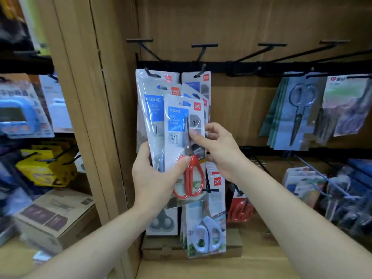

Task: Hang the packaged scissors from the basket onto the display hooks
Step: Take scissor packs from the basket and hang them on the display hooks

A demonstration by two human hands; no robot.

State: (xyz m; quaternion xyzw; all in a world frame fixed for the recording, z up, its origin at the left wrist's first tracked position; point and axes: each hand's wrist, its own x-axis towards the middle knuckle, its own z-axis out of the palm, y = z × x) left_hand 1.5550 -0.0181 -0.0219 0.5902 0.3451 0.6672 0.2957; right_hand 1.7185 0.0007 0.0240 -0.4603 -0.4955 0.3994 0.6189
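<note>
A person's left hand (pixel 159 178) grips several packaged scissors (pixel 154 109) and the right hand (pixel 219 150) pinches the front red-handled pack (pixel 177 121), not yet hung, just below display hooks (pixel 201 71) already carrying other packs (pixel 201 85).

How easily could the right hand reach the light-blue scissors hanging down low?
Probably easily: the light-blue scissors hang just below the right hand, nothing between, though it is pinching the red scissors pack.
</note>
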